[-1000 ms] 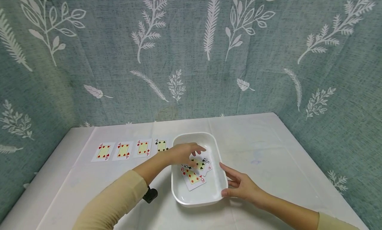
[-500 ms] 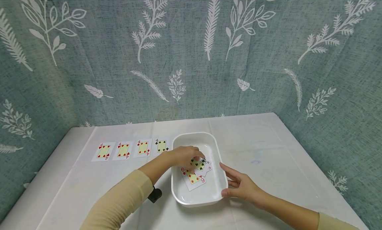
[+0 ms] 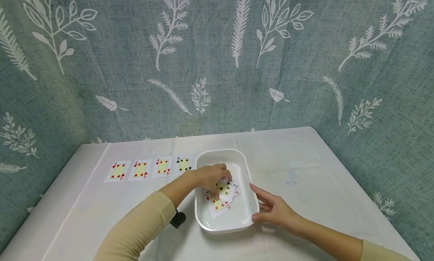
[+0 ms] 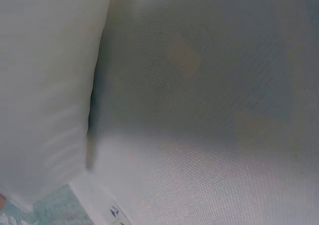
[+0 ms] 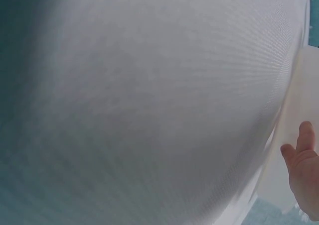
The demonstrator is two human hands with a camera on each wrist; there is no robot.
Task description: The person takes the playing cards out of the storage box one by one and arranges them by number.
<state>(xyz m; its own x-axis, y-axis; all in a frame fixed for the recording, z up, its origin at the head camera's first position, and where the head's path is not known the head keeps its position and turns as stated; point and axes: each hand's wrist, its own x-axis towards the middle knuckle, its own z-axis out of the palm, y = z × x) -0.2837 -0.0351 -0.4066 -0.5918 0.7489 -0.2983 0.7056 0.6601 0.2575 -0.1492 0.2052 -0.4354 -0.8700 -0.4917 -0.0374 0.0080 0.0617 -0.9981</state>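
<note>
Left hand [image 3: 210, 176] pinches 5 of clubs [image 3: 225, 188].

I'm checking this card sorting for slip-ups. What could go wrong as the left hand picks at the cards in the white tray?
The left hand pinches the five of clubs, which overlaps other cards, so a second card may lift with it. The six of diamonds beneath could shift. The right hand only rests against the white tray, so the tray might slide.
</note>
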